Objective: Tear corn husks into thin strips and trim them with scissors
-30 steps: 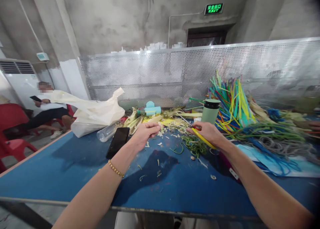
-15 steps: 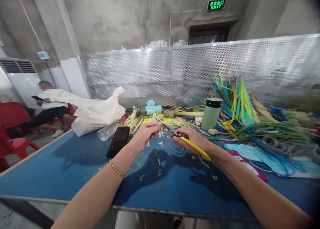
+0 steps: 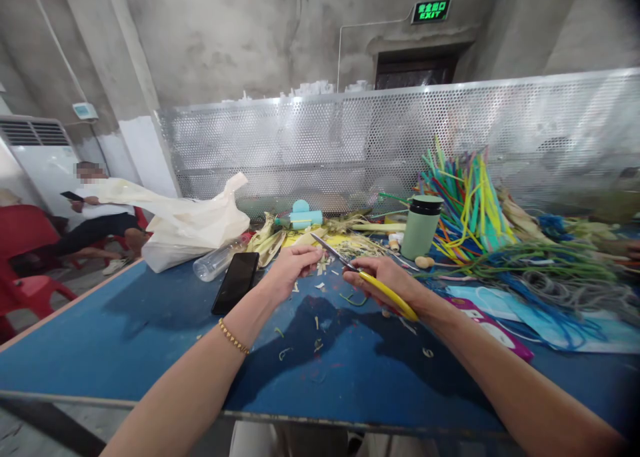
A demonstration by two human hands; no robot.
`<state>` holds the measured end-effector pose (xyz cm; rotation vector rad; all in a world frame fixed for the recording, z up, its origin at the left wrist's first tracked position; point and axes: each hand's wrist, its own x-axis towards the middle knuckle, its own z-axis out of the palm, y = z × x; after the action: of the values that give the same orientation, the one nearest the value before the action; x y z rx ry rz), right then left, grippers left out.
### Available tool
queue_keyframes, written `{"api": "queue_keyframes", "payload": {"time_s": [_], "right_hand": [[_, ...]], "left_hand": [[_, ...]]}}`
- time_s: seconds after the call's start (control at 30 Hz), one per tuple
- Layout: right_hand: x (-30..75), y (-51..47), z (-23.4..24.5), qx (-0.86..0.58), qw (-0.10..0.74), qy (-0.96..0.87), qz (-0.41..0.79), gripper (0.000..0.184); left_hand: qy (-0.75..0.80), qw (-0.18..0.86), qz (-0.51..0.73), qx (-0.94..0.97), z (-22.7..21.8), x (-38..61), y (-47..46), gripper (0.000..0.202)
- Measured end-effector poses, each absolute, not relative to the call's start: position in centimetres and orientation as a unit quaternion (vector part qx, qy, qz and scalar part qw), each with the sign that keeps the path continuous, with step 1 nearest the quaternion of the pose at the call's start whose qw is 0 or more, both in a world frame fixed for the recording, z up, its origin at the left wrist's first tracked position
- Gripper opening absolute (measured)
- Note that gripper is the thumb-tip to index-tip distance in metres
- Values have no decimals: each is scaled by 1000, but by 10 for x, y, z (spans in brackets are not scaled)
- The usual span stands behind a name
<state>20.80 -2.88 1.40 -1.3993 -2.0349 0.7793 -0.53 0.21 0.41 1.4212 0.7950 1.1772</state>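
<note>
My right hand (image 3: 383,280) is closed round a pair of scissors (image 3: 387,294) with yellow handles. Their metal blades point up and left, towards the fingertips of my left hand (image 3: 294,270). Those fingers are pinched together just beside the blade tips; whatever they hold is too small to make out. Behind both hands lies a heap of pale husk scraps (image 3: 345,244) on something yellow. Small trimmings (image 3: 319,322) are scattered over the blue table (image 3: 170,364) below my hands.
To the left are a black phone (image 3: 237,282), a clear plastic bottle (image 3: 213,264) and a white plastic bag (image 3: 200,227). A green tumbler (image 3: 421,229), colourful strips (image 3: 475,210), cords (image 3: 530,267) and blue masks (image 3: 560,320) lie right. A seated person (image 3: 97,210) is beyond the table.
The scissor blades look slightly farther apart in angle from the left fingers. Otherwise both hands stay nearly in place, and the whole view has shifted very slightly.
</note>
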Motion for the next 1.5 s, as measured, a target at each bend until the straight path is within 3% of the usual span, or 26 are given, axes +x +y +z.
{"api": "queue_keyframes", "payload": {"time_s": [0.07, 0.13, 0.23, 0.37, 0.5, 0.63, 0.73, 0.8, 0.9, 1.0, 1.23, 1.4, 1.5], "right_hand": [[215, -22, 15, -541, 289, -753, 239, 48], [229, -12, 17, -570, 296, -760, 100, 44], [263, 4, 18, -650, 196, -732, -53, 39], [298, 12, 16, -680, 15, -733, -15, 37], [304, 5, 18, -636, -48, -769, 40, 50], [309, 1, 27, -597, -47, -798, 68, 54], [307, 7, 42, -603, -25, -792, 87, 27], [294, 16, 55, -603, 23, -797, 21, 13], [257, 36, 62, -564, 68, -821, -55, 20], [220, 57, 48, -611, 55, -787, -61, 21], [214, 79, -2, -681, 64, -727, -61, 28], [228, 78, 10, -685, 81, -723, -22, 28], [235, 71, 20, -637, 52, -767, 64, 20]], "left_hand": [[333, 536, 493, 599, 5, -6, 2, 26], [343, 532, 486, 603, 6, -7, 2, 25], [378, 505, 468, 620, 6, -9, 2, 17], [422, 485, 409, 648, 1, -9, 5, 9], [445, 495, 321, 673, -11, -7, 7, 10], [452, 455, 289, 711, -21, -5, 9, 7], [450, 406, 286, 742, -26, -5, 12, 9], [456, 353, 289, 764, -28, -5, 15, 12], [483, 243, 333, 773, -27, -7, 19, 22], [484, 183, 388, 763, -25, -8, 22, 25], [464, 190, 404, 765, -26, -9, 22, 16], [470, 203, 388, 767, -29, -12, 26, 17], [487, 200, 365, 768, -30, -14, 29, 20]]}}
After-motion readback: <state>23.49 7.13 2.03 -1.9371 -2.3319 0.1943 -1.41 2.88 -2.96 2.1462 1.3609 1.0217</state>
